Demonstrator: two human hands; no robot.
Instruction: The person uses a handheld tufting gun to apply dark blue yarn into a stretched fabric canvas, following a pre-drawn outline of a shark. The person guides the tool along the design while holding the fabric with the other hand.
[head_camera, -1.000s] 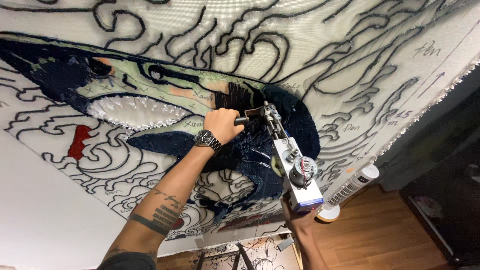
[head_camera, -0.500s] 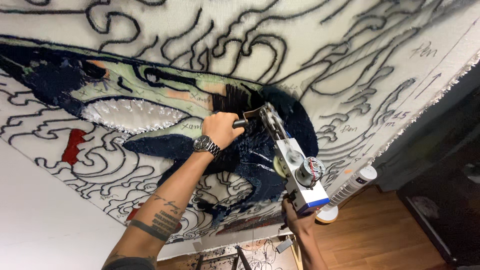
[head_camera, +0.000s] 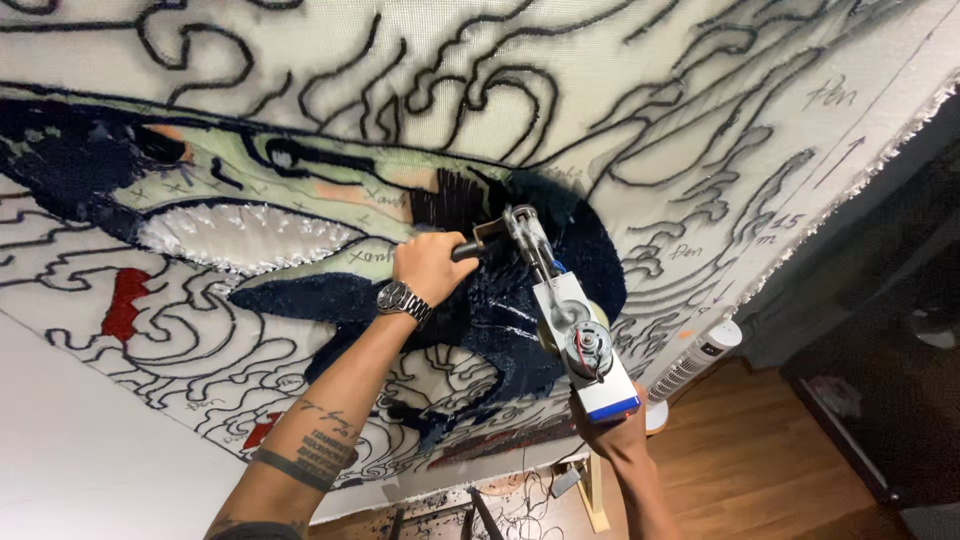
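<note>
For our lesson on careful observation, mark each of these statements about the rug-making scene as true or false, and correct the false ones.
1. The left hand grips the front handle of the tufting gun. True.
2. The right hand rests flat on the stretched cloth. False: it holds the rear end of the gun from below.
3. A wristwatch sits on the left wrist. True.
4. The gun's tip meets a bright red patch. False: it meets the dark navy tufted area; the red patch lies far to the left.
5. A white tower fan stands on the wooden floor. True.
</note>
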